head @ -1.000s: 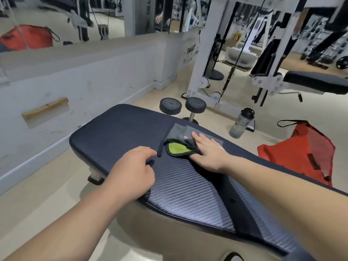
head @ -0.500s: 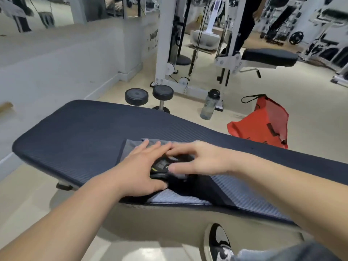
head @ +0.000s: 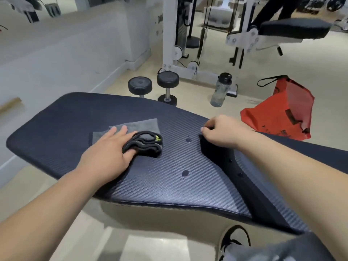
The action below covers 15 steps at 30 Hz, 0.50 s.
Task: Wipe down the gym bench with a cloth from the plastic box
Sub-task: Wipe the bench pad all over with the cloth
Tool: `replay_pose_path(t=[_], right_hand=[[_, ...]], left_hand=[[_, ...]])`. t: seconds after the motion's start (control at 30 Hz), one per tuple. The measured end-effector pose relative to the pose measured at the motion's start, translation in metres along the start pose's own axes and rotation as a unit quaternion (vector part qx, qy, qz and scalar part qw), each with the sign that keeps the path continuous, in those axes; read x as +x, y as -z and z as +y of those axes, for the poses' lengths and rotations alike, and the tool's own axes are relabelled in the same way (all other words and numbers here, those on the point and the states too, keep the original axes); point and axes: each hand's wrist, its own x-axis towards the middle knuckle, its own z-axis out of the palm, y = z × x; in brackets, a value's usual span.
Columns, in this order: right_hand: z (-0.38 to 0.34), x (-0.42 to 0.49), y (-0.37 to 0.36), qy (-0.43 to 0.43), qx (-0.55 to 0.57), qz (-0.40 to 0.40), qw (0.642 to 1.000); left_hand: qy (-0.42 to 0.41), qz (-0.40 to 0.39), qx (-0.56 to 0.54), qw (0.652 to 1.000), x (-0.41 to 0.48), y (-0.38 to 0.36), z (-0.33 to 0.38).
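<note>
The dark blue padded gym bench (head: 165, 178) stretches across the view in front of me. A grey cloth (head: 143, 136) with black trim and a bit of green lies bunched on its pad. My left hand (head: 107, 155) rests flat on the cloth, fingers pressing it against the pad. My right hand (head: 222, 132) sits apart to the right, fingers curled at the top of the gap between the two pad sections. Two small drops of liquid (head: 185, 173) show on the pad between my hands. The plastic box is not in view.
Two black dumbbells (head: 167, 85) stand on the floor behind the bench beside a clear water bottle (head: 221, 90). A red bag (head: 280, 113) lies at the right. A white cable machine (head: 180, 36) and another bench (head: 293, 28) stand further back. My shoe (head: 235, 240) is below.
My left hand took over the cloth and pushed it left. My right hand let go of the cloth and moved right to the gap in the pad.
</note>
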Motion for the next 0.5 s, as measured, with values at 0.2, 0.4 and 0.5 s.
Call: replay_pose_path(t=[0.2,0.4,0.5], right_hand=[[0.031,-0.001,0.007,0.016,0.110,-0.020,0.994],[0.056,-0.004,0.017,0.004,0.213,0.085,0.973],[0.060,-0.006,0.018,-0.003,0.205,0.086,0.975]], left_hand=[[0.061,-0.019,0.014,0.998,0.055,-0.008,0.047],[-0.071,-0.043,0.017,0.996,0.043,-0.034,0.163],[-0.171,-0.049,0.034,0.983,0.021,-0.037,0.164]])
